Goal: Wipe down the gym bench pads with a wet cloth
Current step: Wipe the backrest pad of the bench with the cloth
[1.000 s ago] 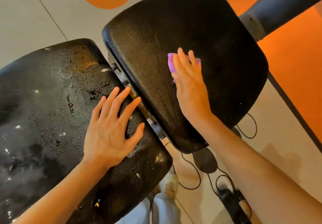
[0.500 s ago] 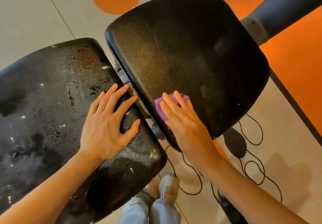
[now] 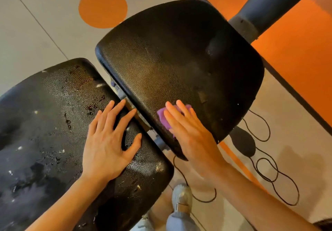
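Head view: right hand presses purple cloth on seat pad.

Both pads are black pebbled vinyl or leather-like covering. The seat pad looks even and faintly glossy; the back pad is worn, its grain cracked, flaked and flecked with pale specks, shiny in patches. The cloth is soft purple fabric. The hinge between the pads looks like dull grey metal. The floor is smooth and matt.
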